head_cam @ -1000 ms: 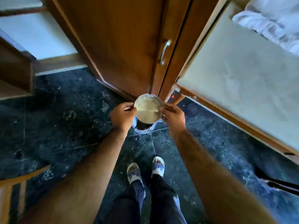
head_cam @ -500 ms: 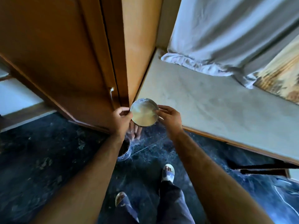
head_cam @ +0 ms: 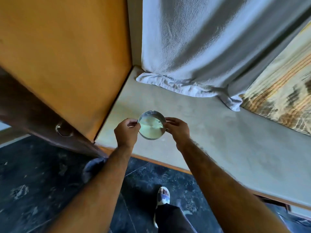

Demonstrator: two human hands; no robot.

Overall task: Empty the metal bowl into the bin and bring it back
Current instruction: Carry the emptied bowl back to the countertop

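Observation:
I hold a small round metal bowl [head_cam: 152, 126] by its rim, with my left hand [head_cam: 126, 132] on its left edge and my right hand [head_cam: 177, 129] on its right edge. The bowl tilts toward me and its shiny inside looks bare apart from a few specks. It hangs in the air over the pale grey slab [head_cam: 227, 148]. The bin [head_cam: 91, 168] stands on the dark floor at the foot of the wooden cabinet, mostly hidden behind my left forearm.
A wooden cabinet [head_cam: 67, 64] with a metal handle [head_cam: 63, 131] rises at the left. A white towel [head_cam: 202, 56] hangs over the slab's back. A patterned cloth [head_cam: 282, 101] lies at the right. My sandalled foot [head_cam: 163, 197] stands on the dark marble floor [head_cam: 33, 182].
The bowl has risen from above the bin on the floor to over the grey slab, both hands still on its rim. My view has swung right and up, and the bin has slid behind my left arm.

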